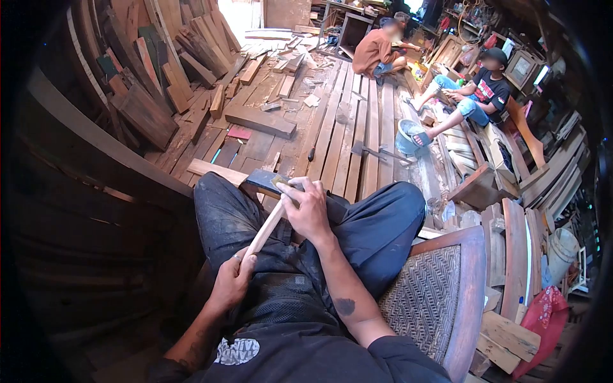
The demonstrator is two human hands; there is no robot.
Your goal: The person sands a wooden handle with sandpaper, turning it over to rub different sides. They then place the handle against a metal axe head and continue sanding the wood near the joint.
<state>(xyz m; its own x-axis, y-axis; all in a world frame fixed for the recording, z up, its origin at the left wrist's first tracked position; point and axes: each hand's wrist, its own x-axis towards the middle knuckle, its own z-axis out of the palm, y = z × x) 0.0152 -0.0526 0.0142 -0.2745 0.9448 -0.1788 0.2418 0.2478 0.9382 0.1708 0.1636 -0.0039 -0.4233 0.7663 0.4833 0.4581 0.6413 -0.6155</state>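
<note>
A pale, slightly curved strip of wood [267, 227] slants across my lap. Its lower end is gripped by my left hand [232, 279], fingers wrapped round it. At the upper end my right hand [306, 209] has its fingers bent over the wood, pressing a small yellowish piece [281, 181] against it; what exactly that piece is cannot be made out. Just beyond the fingertips lies a dark block [263, 179], resting by a light board [214, 171] near my crossed legs.
Two people, one in a brown top [373, 51] and one in a dark cap [488, 89], sit at the back right. A woven chair [469, 281] stands at my right. A thick plank [260, 121] and a bucket [408, 135] are ahead; boards lean at left.
</note>
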